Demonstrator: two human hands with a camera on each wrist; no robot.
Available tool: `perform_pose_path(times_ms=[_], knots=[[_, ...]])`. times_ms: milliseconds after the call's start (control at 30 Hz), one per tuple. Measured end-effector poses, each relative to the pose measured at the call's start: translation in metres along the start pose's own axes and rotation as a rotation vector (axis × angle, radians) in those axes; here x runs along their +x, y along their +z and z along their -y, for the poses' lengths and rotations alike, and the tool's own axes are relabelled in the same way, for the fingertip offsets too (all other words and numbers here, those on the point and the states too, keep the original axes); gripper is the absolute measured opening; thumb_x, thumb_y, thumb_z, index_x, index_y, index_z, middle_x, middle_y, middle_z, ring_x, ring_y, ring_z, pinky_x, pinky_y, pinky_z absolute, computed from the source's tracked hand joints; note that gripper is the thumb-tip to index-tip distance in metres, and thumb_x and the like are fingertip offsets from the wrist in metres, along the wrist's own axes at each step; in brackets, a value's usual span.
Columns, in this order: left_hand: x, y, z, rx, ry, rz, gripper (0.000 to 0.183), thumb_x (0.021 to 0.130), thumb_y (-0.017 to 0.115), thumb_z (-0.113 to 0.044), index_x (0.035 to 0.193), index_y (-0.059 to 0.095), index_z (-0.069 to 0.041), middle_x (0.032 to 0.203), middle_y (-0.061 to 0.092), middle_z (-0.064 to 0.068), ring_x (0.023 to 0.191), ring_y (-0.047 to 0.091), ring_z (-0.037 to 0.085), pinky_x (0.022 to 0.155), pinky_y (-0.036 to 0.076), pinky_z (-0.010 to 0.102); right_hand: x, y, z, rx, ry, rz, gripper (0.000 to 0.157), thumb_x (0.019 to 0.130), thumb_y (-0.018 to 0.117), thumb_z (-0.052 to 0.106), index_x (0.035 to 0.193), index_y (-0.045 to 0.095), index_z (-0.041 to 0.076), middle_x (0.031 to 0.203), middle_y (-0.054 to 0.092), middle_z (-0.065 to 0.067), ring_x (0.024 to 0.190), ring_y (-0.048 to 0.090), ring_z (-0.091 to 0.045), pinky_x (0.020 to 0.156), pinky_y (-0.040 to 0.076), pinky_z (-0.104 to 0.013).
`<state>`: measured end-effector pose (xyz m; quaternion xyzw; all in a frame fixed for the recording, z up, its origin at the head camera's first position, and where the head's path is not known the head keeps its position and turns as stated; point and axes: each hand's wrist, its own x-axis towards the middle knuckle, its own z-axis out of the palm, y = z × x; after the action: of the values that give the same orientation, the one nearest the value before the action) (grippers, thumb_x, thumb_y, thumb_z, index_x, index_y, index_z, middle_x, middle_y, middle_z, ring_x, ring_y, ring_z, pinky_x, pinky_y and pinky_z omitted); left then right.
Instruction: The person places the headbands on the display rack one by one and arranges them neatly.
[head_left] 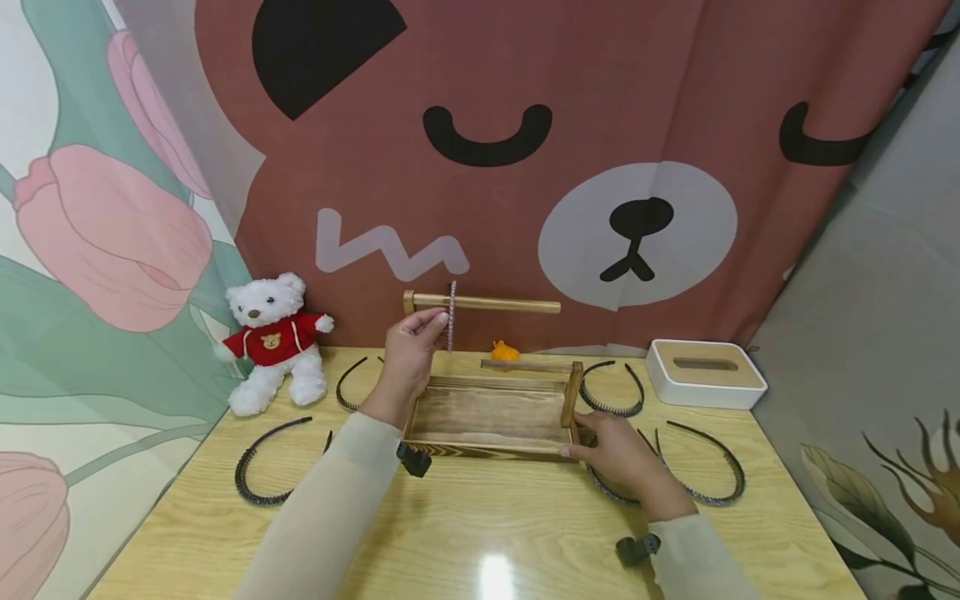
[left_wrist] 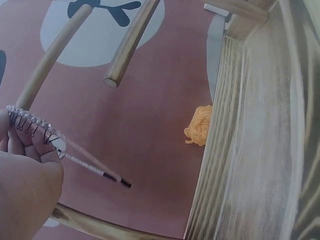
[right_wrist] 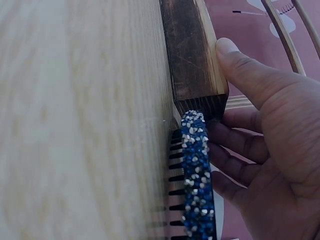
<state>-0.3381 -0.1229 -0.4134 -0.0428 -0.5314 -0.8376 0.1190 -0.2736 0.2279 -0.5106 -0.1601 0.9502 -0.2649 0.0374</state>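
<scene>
A wooden rack (head_left: 491,454) with a shallow tray stands on the table. Its raised rod (head_left: 510,305) runs out from a left post, and a shorter rod (head_left: 517,365) comes from the right post (head_left: 573,396). My left hand (head_left: 408,358) pinches a pink, beaded, toothed headband (head_left: 452,317) at the raised rod, near the left post. In the left wrist view the headband's dark-tipped ends point away from the fingers. My right hand (head_left: 618,450) grips the tray's right front corner, thumb on its edge. Beside those fingers is a blue-and-silver studded headband (right_wrist: 197,175).
More headbands lie about the rack: front left (head_left: 242,479), back left (head_left: 341,392), back right (head_left: 611,410) and front right (head_left: 741,479). An orange yarn bundle (head_left: 505,351) sits behind it. A white teddy bear (head_left: 277,342) is at left, a tissue box (head_left: 705,392) at right.
</scene>
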Motion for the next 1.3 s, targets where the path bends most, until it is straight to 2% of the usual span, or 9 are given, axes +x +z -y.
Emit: perform_pose_path(times_ms=[267, 500, 667, 767, 833, 1000, 1067, 1167, 1300], knots=[[-0.001, -0.007, -0.001, -0.020, 0.020, -0.003, 0.012, 0.106, 0.070, -0.001, 0.106, 0.081, -0.005, 0.093, 0.081, 0.000, 0.083, 0.072, 0.013, 0.066, 0.057, 0.023, 0.002, -0.001, 0.000, -0.004, -0.013, -0.007, 0.082, 0.097, 0.080, 0.054, 0.157, 0.058, 0.003, 0.149, 0.066, -0.021, 0.138, 0.062, -0.044, 0.110, 0.055, -0.062], [-0.009, -0.024, -0.005, 0.020, 0.049, 0.042, 0.033, 0.107, 0.067, 0.001, 0.136, 0.065, 0.018, 0.097, 0.082, -0.004, 0.091, 0.075, 0.009, 0.084, 0.063, 0.021, 0.002, -0.001, -0.002, -0.008, -0.031, -0.027, 0.084, 0.096, 0.080, 0.058, 0.157, 0.058, 0.003, 0.148, 0.068, -0.019, 0.136, 0.063, -0.043, 0.110, 0.055, -0.063], [-0.026, -0.050, -0.010, 0.160, 0.015, 0.074, 0.042, 0.110, 0.067, -0.009, 0.145, 0.061, 0.013, 0.116, 0.083, -0.001, 0.108, 0.077, 0.010, 0.102, 0.061, 0.023, 0.002, 0.001, -0.004, 0.018, -0.021, -0.018, 0.085, 0.096, 0.080, 0.057, 0.157, 0.057, 0.002, 0.148, 0.067, -0.019, 0.136, 0.064, -0.043, 0.110, 0.055, -0.062], [-0.040, -0.069, -0.016, 0.304, -0.036, 0.073, 0.042, 0.110, 0.069, -0.017, 0.144, 0.065, 0.007, 0.124, 0.081, 0.005, 0.112, 0.075, 0.012, 0.101, 0.060, 0.022, 0.001, 0.002, -0.004, 0.007, -0.013, -0.014, 0.085, 0.096, 0.080, 0.057, 0.157, 0.057, 0.002, 0.149, 0.067, -0.019, 0.138, 0.062, -0.043, 0.112, 0.054, -0.063], [-0.050, -0.083, -0.021, 0.482, -0.058, 0.102, 0.039, 0.110, 0.070, -0.024, 0.140, 0.070, 0.001, 0.124, 0.080, 0.008, 0.110, 0.074, 0.014, 0.094, 0.061, 0.023, 0.000, 0.002, -0.003, 0.007, -0.009, -0.019, 0.084, 0.096, 0.080, 0.056, 0.157, 0.058, 0.003, 0.150, 0.066, -0.020, 0.140, 0.061, -0.044, 0.112, 0.053, -0.064], [-0.071, -0.126, -0.038, 1.136, 0.025, 0.344, 0.022, 0.104, 0.078, -0.027, 0.119, 0.080, -0.012, 0.112, 0.080, 0.004, 0.104, 0.073, 0.020, 0.088, 0.062, 0.040, 0.000, 0.004, -0.002, 0.020, -0.016, -0.015, 0.085, 0.096, 0.079, 0.057, 0.157, 0.058, 0.002, 0.147, 0.068, -0.019, 0.135, 0.064, -0.042, 0.109, 0.056, -0.062], [-0.080, -0.144, -0.044, 1.316, 0.072, 0.431, 0.018, 0.100, 0.083, -0.023, 0.114, 0.081, -0.012, 0.110, 0.080, 0.004, 0.105, 0.073, 0.024, 0.091, 0.062, 0.047, 0.000, 0.004, -0.002, 0.018, -0.015, -0.015, 0.086, 0.096, 0.079, 0.059, 0.157, 0.058, 0.003, 0.146, 0.068, -0.018, 0.135, 0.065, -0.041, 0.109, 0.056, -0.062], [-0.093, -0.175, -0.051, 1.465, 0.082, 0.485, 0.023, 0.094, 0.088, -0.023, 0.113, 0.081, -0.011, 0.111, 0.079, 0.003, 0.107, 0.073, 0.027, 0.093, 0.061, 0.051, 0.001, 0.004, -0.002, 0.005, -0.019, -0.019, 0.086, 0.095, 0.079, 0.060, 0.157, 0.058, 0.003, 0.148, 0.068, -0.019, 0.136, 0.064, -0.043, 0.110, 0.055, -0.063], [-0.104, -0.216, -0.064, 1.511, 0.066, 0.505, 0.031, 0.088, 0.093, -0.025, 0.113, 0.080, -0.011, 0.115, 0.078, 0.003, 0.111, 0.073, 0.031, 0.095, 0.061, 0.051, 0.001, 0.005, -0.004, 0.005, -0.025, -0.021, 0.086, 0.095, 0.079, 0.058, 0.156, 0.059, 0.002, 0.148, 0.068, -0.020, 0.136, 0.064, -0.043, 0.111, 0.055, -0.063]])
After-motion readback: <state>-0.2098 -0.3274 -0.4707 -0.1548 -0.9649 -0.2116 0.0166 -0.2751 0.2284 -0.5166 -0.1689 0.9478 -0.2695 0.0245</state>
